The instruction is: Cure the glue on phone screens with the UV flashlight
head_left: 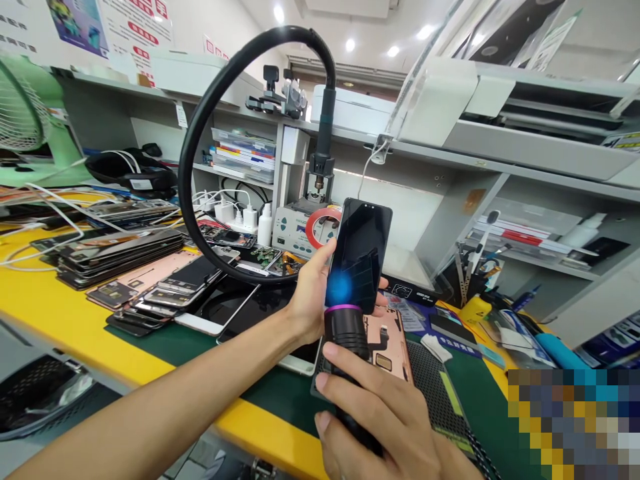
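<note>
My left hand (311,293) grips a black smartphone (363,247) by its edges, thumb on the left side and fingertips showing at the right. The phone stands nearly upright, its dark glossy screen towards me. In my right hand (385,413) is a black flashlight (347,333) with a purple ring at its head. Its blue-violet glow falls on the lower left of the screen. The flashlight's head is close in front of the phone's bottom edge; I cannot tell if they touch. Below lies a copper-coloured phone panel (393,343), partly covered by the flashlight and my fingers.
Stacked phone screens (120,257) and a white-framed tablet (215,317) lie on the left. Behind the phone stand a grey hot-air station (295,223), its thick black hose (187,167) arching overhead, and red tape (315,230). Tweezers and brushes (475,260) stand at right.
</note>
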`<state>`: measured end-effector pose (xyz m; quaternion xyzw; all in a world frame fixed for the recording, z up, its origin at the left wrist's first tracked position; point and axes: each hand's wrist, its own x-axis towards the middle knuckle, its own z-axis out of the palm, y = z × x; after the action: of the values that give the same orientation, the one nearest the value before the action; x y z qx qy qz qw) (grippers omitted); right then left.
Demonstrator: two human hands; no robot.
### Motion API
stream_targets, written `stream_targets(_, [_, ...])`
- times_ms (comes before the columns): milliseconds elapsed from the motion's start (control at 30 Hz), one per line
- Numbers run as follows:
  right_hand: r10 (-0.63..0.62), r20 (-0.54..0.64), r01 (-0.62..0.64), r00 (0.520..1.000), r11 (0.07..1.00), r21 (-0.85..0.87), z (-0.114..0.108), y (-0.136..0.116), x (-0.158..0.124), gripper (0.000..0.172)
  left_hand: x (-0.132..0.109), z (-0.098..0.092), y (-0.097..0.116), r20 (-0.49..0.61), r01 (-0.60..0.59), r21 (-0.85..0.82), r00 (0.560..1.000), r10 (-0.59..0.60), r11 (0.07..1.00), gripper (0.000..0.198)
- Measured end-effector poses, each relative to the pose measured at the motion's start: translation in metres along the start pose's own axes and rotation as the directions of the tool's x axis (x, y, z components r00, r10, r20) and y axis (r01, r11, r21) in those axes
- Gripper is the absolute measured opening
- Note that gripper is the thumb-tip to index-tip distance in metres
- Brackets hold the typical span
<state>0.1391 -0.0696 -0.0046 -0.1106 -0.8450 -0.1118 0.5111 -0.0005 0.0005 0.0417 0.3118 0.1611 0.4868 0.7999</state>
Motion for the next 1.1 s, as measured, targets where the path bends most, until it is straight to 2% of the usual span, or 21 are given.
stream_targets(167, [0.001,-0.044,-0.001,0.999,1.000,0.001,0.002,0.002,-0.001,0.018,0.000,0.003,0.000,-0.001,-0.042,-0.012,0.999,0.042,0.999,0.073])
stream_targets(400, [0.032,-0.018,-0.032,0.999,0.999,-0.024,-0.003,0.002,-0.003,0.018,0.003,-0.004,0.003,-0.006,-0.138,0.017,0.990,0.138,0.990,0.074])
stream_targets(533, [0.104,-0.046,-0.108,0.993,0.990,-0.092,-0.002,-0.003,-0.004,0.020,0.004,-0.006,0.004,-0.006,-0.159,-0.002,0.987,0.159,0.987,0.069])
stream_targets(667, [0.005,0.021,-0.002,1.000,0.989,-0.145,-0.007,-0.003,-0.001,0.017,0.004,-0.008,0.004,0.039,-0.155,-0.029,0.987,0.156,0.987,0.067])
stream_targets(900, [0.033,-0.001,-0.033,0.999,0.986,-0.163,-0.010,-0.005,0.002,0.020,0.004,-0.010,0.004,0.003,-0.113,-0.041,0.994,0.113,0.993,0.066])
stream_targets(1100, [0.004,0.041,0.002,0.999,0.990,-0.144,-0.013,0.001,0.002,0.021,0.004,-0.009,0.003,0.039,-0.121,-0.009,0.992,0.121,0.993,0.070])
